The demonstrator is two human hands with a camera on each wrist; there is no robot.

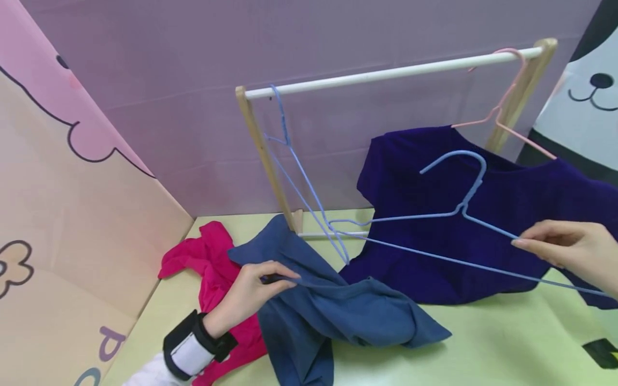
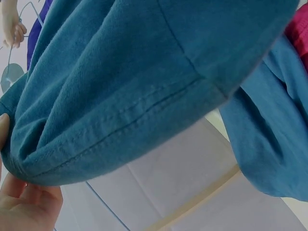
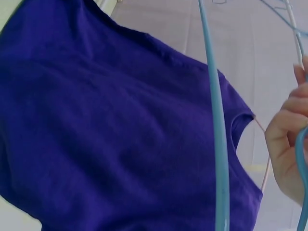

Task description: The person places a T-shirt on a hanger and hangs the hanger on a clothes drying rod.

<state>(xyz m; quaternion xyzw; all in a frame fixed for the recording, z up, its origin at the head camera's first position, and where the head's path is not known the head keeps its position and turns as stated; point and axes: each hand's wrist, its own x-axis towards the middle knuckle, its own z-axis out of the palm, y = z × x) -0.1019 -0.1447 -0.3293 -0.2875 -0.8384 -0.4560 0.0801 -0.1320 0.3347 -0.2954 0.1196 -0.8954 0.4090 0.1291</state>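
My left hand (image 1: 256, 292) pinches the stitched edge of a crumpled slate-blue shirt (image 1: 314, 311) between thumb and fingers, lifting part of it. In the left wrist view, that hand (image 2: 31, 204) holds the shirt (image 2: 130, 91) by its edge seam, and the cloth sags in folds. On the right, my right hand (image 1: 574, 246) pinches one shoulder wire of a light-blue wire hanger (image 1: 416, 217), hook upward. The hanger's far end reaches over the top of the blue shirt. Close to the right wrist camera, the hanger wire (image 3: 219, 144) crosses in front of a dark purple T-shirt (image 3: 120, 120).
A small rack with a white rail (image 1: 386, 75) and wooden posts stands behind. From it hang an unused blue hanger (image 1: 304, 174) at left and a pink hanger (image 1: 512, 88) bearing the purple T-shirt. A crimson garment (image 1: 212, 252) lies at left, partly under the blue shirt.
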